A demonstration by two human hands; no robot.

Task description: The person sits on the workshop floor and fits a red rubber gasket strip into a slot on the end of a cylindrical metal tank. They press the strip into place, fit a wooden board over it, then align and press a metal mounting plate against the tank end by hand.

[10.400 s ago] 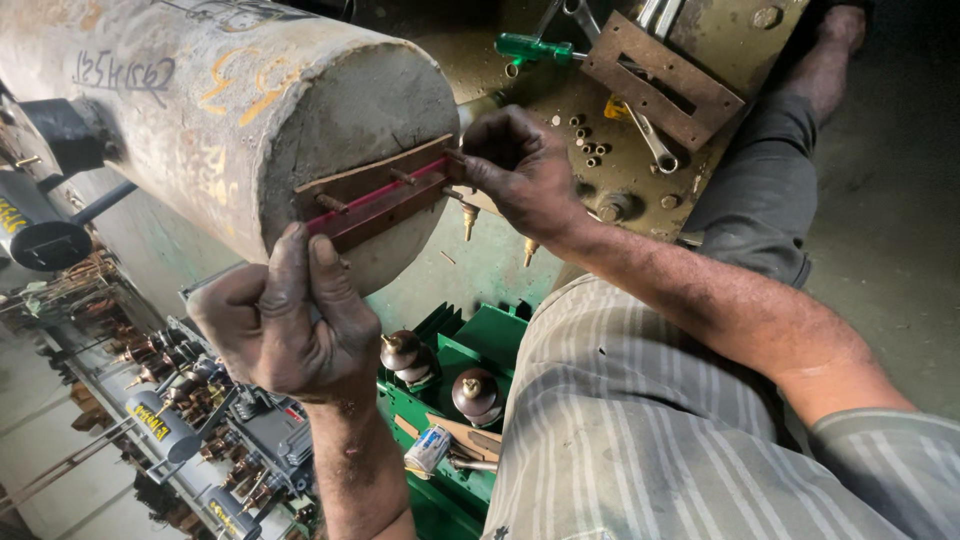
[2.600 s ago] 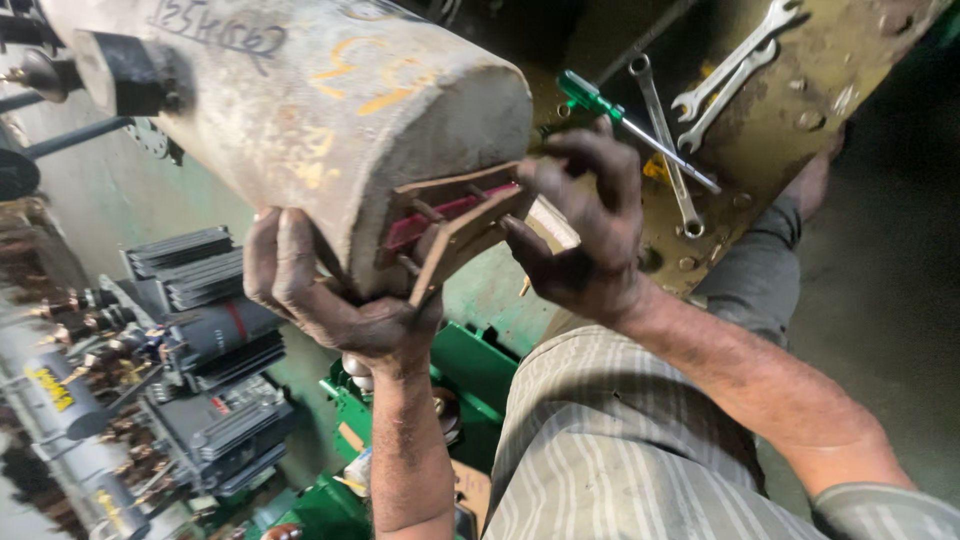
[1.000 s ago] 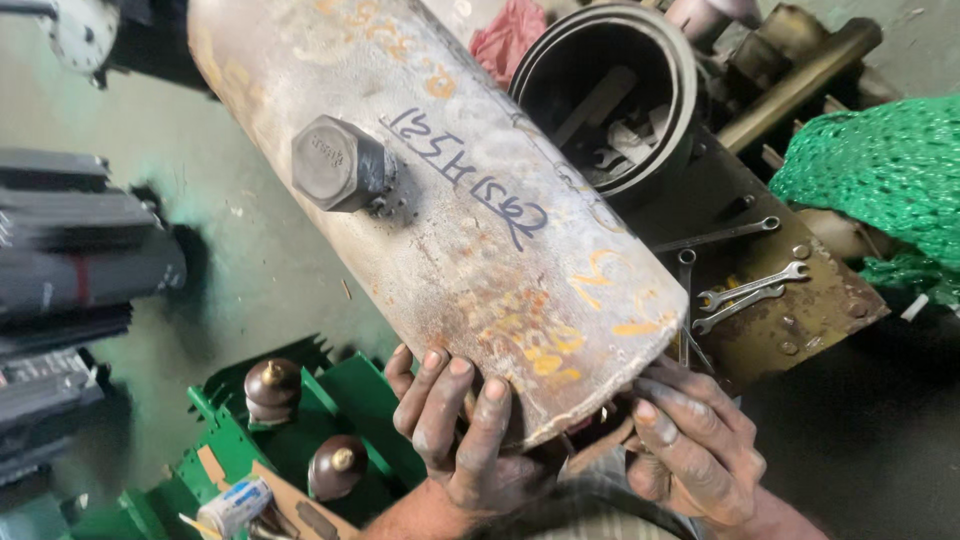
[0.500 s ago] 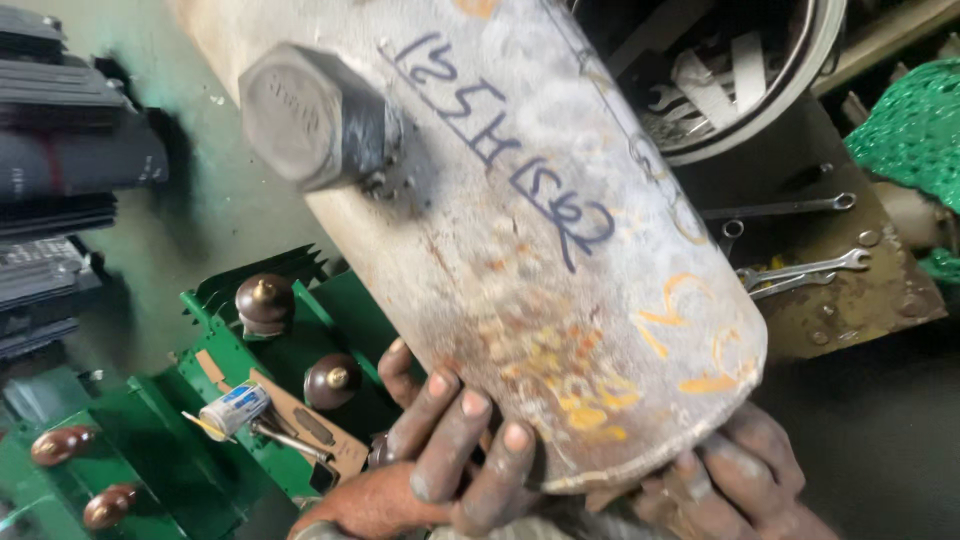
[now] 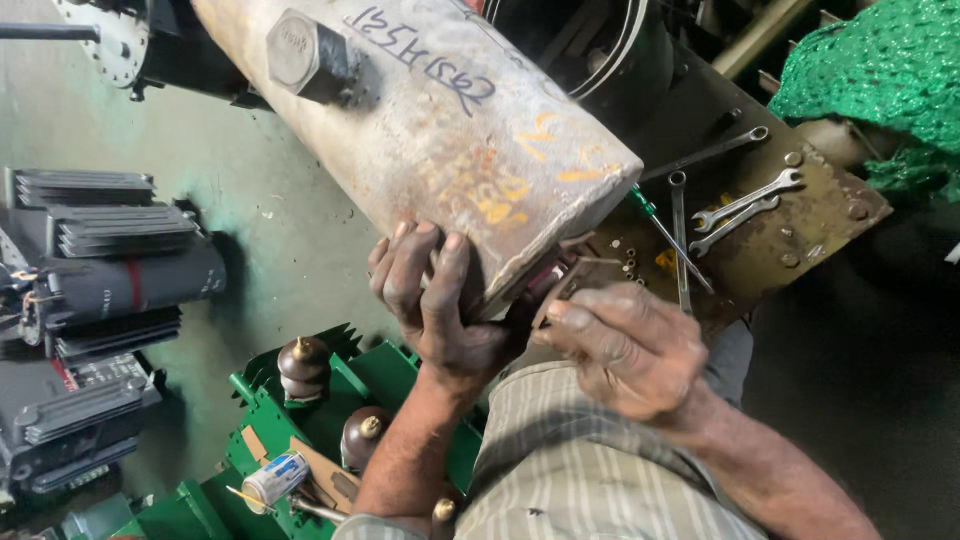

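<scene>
Closest to the camera is the person's lap in striped grey cloth, with both forearms reaching up from it. The right hand is curled, fingers bent in and thumb forward, pinching at a small brownish flat piece that sticks out of the end face of the cylinder; can't tell how firmly it's got hold, the fingertips hide the contact. The left hand is spread about half open with 4 grimy fingers lying up along the lower side of the big cylinder, cupping its edge rather than wrapped round it.

That cylinder is a fat, rusty grey metal drum lying tilted, its near end right above the hands and its body running up and away to the top left. It has orange and dark scribbles on it and a big hex bolt sticking out of its side.

Down left of the left arm there's a green metal frame with 2 brown porcelain insulators standing on it, plus a small tin can lying on its side.

Right of the hands, a rusty plate carries 2 spanners side by side and a green-handled screwdriver, with small nuts near them.

Further off, dark finned housings sit on the floor at the left, and green netting is bunched top right.
</scene>
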